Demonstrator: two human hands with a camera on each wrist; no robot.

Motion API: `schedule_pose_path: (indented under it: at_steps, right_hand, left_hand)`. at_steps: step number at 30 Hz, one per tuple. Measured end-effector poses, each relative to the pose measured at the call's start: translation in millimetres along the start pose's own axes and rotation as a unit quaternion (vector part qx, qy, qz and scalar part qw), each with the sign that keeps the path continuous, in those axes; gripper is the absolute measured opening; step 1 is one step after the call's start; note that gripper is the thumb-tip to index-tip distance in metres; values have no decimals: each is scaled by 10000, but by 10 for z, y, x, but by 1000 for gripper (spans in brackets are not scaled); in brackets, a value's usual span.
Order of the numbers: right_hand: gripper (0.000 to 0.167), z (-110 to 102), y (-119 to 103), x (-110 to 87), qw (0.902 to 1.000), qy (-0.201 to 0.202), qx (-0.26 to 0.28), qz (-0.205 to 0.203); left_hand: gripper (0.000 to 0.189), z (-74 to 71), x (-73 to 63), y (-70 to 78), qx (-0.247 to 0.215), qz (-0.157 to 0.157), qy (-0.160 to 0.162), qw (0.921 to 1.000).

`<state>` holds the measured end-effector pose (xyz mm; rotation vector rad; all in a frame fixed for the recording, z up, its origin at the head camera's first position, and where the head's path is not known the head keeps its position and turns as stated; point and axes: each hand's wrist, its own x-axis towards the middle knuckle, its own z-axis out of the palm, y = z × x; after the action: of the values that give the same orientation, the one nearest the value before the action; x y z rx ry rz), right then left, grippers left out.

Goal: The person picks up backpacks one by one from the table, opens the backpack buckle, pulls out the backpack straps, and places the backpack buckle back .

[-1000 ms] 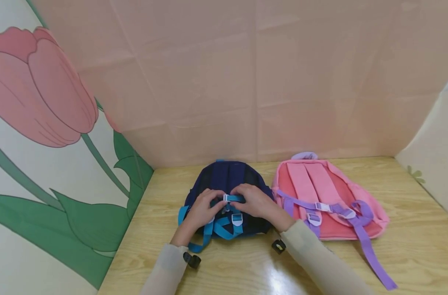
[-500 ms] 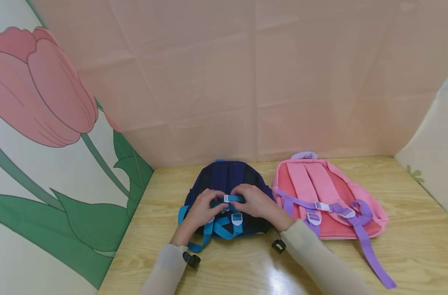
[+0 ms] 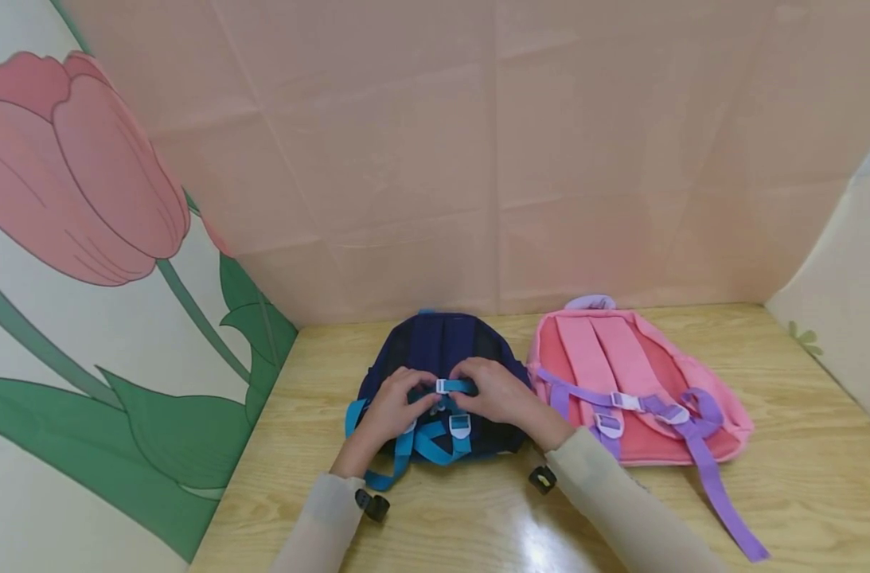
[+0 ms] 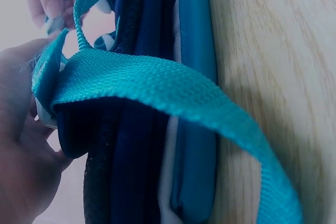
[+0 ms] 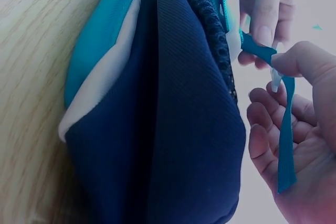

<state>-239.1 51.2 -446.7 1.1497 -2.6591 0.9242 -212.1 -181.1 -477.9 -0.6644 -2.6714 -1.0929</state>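
A dark blue backpack [image 3: 445, 338] lies on the table, its shoulder straps facing up. Across it runs a blue chest strap [image 3: 459, 386] with a white buckle [image 3: 442, 386]. My left hand [image 3: 395, 404] pinches the strap just left of the buckle. Thumb and fingers of my right hand [image 3: 497, 390] pinch at the buckle from the other side. In the right wrist view the right thumb presses on the white buckle [image 5: 275, 69], and a loose blue strap end [image 5: 286, 150] hangs across the palm. The left wrist view shows a teal strap [image 4: 142, 80] in front of the left fingers.
A pink backpack [image 3: 581, 342] with purple straps and white buckles lies close on the right; one purple strap end [image 3: 724, 505] trails toward the front. More blue webbing [image 3: 399, 461] hangs onto the wooden table [image 3: 442, 533]. A pinkish cloth wall [image 3: 406, 199] stands behind.
The white buckle has shifted very slightly to the right between my fingers. Both hands keep their grip and nearly the same place.
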Motion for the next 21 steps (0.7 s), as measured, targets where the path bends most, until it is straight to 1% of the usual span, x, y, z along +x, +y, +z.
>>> schedule_pose_path:
  at_steps: [12,21]
  right_hand:
    - [20,8,27,-25,9999,57,-17,99]
    - [20,-12,49,-55,9999,98,-26,62]
  left_hand:
    - [24,5,-2,-13,38,4,-38,10000]
    - [23,12,-17,-34,35,15,-42,10000]
